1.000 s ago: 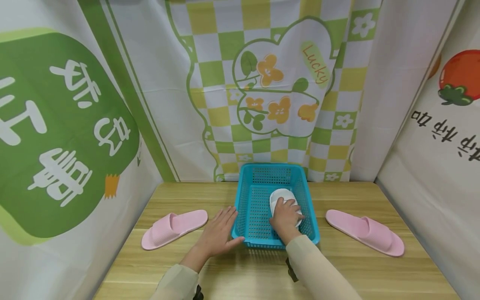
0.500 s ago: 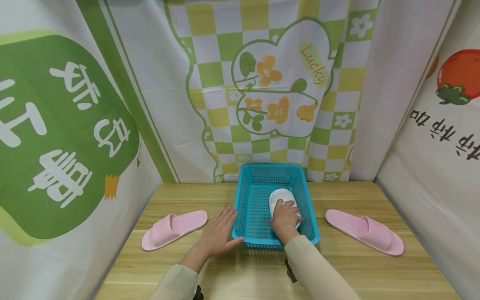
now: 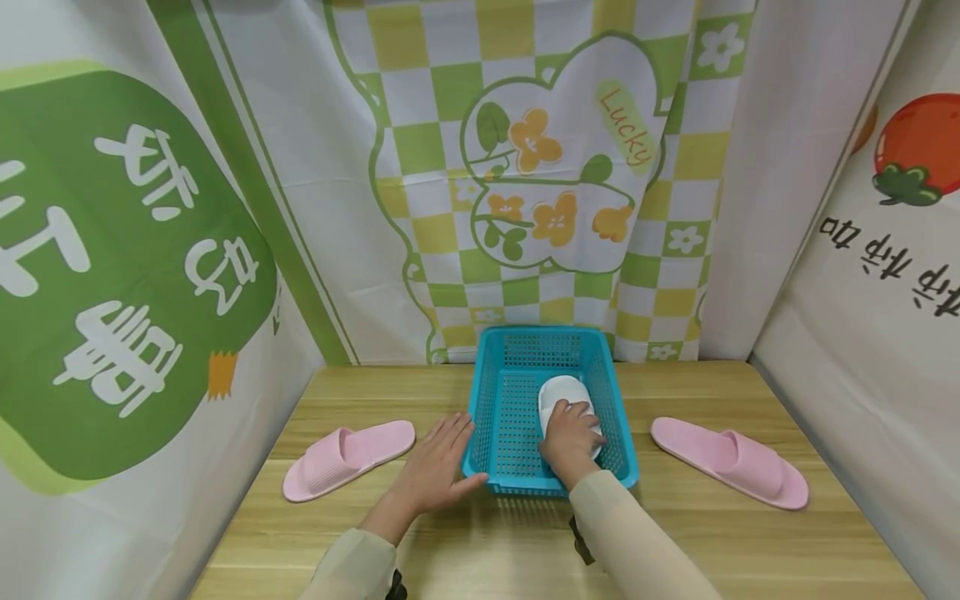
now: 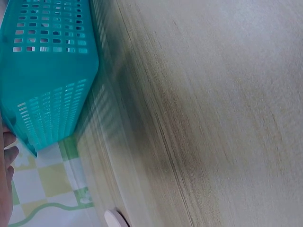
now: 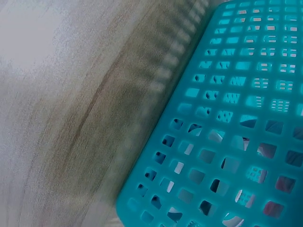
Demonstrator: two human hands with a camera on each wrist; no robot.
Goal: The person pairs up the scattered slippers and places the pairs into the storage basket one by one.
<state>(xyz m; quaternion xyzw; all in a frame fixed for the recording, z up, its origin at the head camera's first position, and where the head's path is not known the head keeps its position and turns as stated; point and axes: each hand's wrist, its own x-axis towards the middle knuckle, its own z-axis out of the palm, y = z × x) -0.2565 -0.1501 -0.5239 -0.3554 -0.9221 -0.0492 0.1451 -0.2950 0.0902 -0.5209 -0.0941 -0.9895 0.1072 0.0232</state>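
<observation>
In the head view a blue plastic basket [image 3: 517,482] stands on the wooden table. Inside its right half lies a white slipper [image 3: 561,390], its rounded end toward the back wall. My right hand [image 3: 572,437] reaches over the front rim and grips the slipper, fingers bent over its near part, which they partly hide. My left hand [image 3: 435,471] lies along the outside of the basket's left front corner, fingers straight, thumb at the front rim. In the left wrist view, fingers [image 4: 9,153] show beside the basket wall [image 4: 52,71]. The basket's perforated side [image 5: 227,104] fills much of the right wrist view, hiding the right hand.
One pink slipper [image 3: 375,446] lies on the table [image 3: 495,558] left of the basket. Another pink slipper [image 3: 712,454] lies to its right. A checkered cloth [image 3: 450,250] hangs directly behind the basket, with printed cloths on both sides.
Both hands, the basket and the white slipper stay almost where they were. Only the head view shifts very slightly.
</observation>
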